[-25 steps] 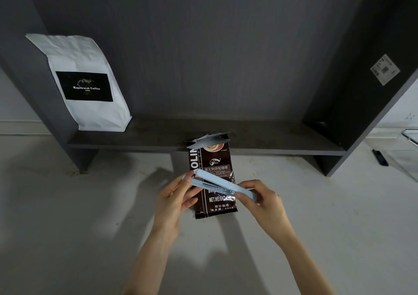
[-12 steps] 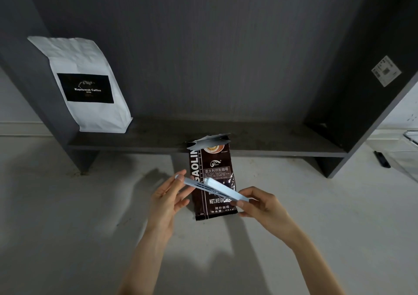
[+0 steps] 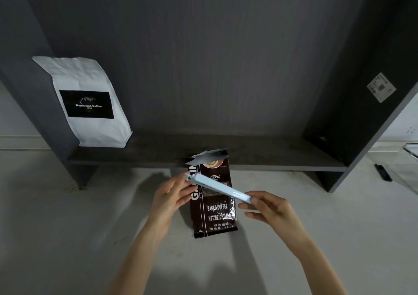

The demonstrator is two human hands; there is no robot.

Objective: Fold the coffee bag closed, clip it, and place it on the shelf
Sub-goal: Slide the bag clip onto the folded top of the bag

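A dark brown coffee bag (image 3: pixel 214 213) lies flat on the pale surface, its torn silver top (image 3: pixel 209 157) open and pointing toward the shelf. Above the bag I hold a long pale blue clip (image 3: pixel 218 188) slantwise by both ends. My left hand (image 3: pixel 170 196) pinches its upper left end and my right hand (image 3: pixel 268 206) pinches its lower right end. The clip's two arms look closed together. The dark grey shelf (image 3: pixel 260 156) runs across just behind the bag.
A white coffee bag with a black label (image 3: pixel 87 102) stands on the shelf's left end. A paper sticker (image 3: pixel 381 87) is on the shelf's right wall. A black pen-like object (image 3: pixel 382 172) and a clear container edge (image 3: pixel 410 149) lie at the far right.
The clip's two arms, spread apart half a second ago, now lie together. Both hands have shifted slightly with the clip; the brown bag has not moved.
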